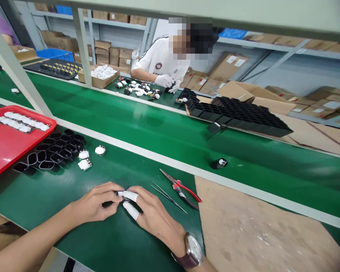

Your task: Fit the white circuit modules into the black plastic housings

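Note:
Between my two hands is a small black part (125,198) with something white at its top, low over the green table (107,245). My left hand (102,202) pinches it from the left with thumb and forefinger. On its right side, my right hand (150,211), with white covers on two fingers and a watch at the wrist, closes on it too. My fingers hide much of the part. Beyond my hands lie white-topped circuit pieces (85,164). Tweezers (170,197) and red-handled pliers (181,187) rest to the right of my right hand.
Black cups (47,165) stand beside a red tray (5,151) at left. A green conveyor (147,132) carries a black piece (219,163). Cardboard (243,226) lies at right. Across the belt, a gloved person (164,56) works near many black cases (238,113).

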Action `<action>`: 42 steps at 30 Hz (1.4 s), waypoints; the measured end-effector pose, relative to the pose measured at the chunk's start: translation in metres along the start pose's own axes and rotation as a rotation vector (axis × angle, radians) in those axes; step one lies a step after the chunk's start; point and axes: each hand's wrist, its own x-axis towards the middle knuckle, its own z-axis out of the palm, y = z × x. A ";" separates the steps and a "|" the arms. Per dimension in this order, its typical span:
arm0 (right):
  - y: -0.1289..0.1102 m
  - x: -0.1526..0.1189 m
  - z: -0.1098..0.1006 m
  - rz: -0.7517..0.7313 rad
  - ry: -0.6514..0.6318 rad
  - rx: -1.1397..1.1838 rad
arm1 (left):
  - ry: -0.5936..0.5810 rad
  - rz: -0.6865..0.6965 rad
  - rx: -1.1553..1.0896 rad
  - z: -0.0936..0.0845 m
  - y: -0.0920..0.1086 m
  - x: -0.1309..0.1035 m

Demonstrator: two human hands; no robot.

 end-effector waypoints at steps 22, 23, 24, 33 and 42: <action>0.028 -0.060 -0.002 -0.077 0.230 -0.235 | 0.154 -0.471 0.596 -0.068 -0.112 0.175; 0.029 -0.062 -0.002 -0.077 0.226 -0.235 | 0.169 -0.461 0.587 -0.072 -0.106 0.168; 0.029 -0.063 -0.002 -0.081 0.227 -0.238 | 0.189 -0.450 0.579 -0.079 -0.098 0.160; 0.029 -0.026 0.012 -0.130 0.207 -0.381 | 0.188 -0.594 0.710 -0.189 0.012 0.020; -0.019 0.122 0.079 -0.247 0.038 -0.357 | -0.134 -0.862 1.134 -0.168 0.024 -0.061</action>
